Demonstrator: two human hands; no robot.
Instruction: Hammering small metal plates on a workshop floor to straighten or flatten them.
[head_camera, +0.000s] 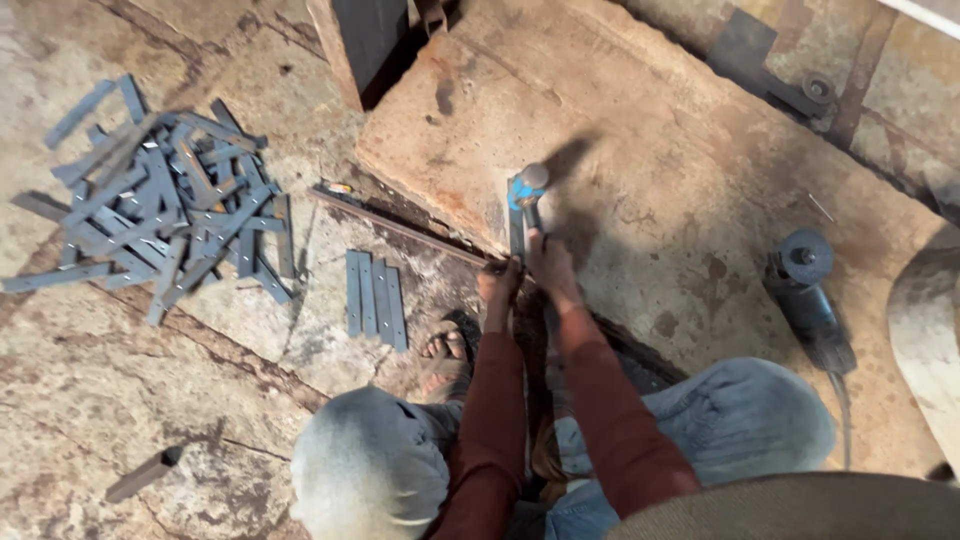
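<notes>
There are no packages or signs in view; the only label-like mark is a small yellow-and-dark tag (340, 187) at the far end of a long thin metal bar (400, 226), too small to make out. The bar lies slantwise along the edge of a thick, rust-stained steel slab (640, 160) whose surface is mottled orange and grey. The right hand (550, 265) is clenched round the handle of a hammer (527, 188), whose rounded grey head rests on the slab next to a blue patch on the handle. The left hand (500, 280) pinches a flat grey metal strip (516, 235) that stands on the slab's edge just beside the hammer; its lower end is hidden by the fingers. Both arms wear rust-red sleeves, and the knees in pale blue trousers fill the bottom of the view, with a sandalled foot (447, 352) between them. On the cracked stone floor to the left, four matching strips (375, 297) lie side by side, and farther left a loose heap of strips (160, 205) is piled crisscross. A short square tube (145, 473) lies alone at the lower left. A blue angle grinder (808, 295) rests on the slab to the right, its cable running down out of sight. A dark upright block (362, 45) is cut off by the top edge.
</notes>
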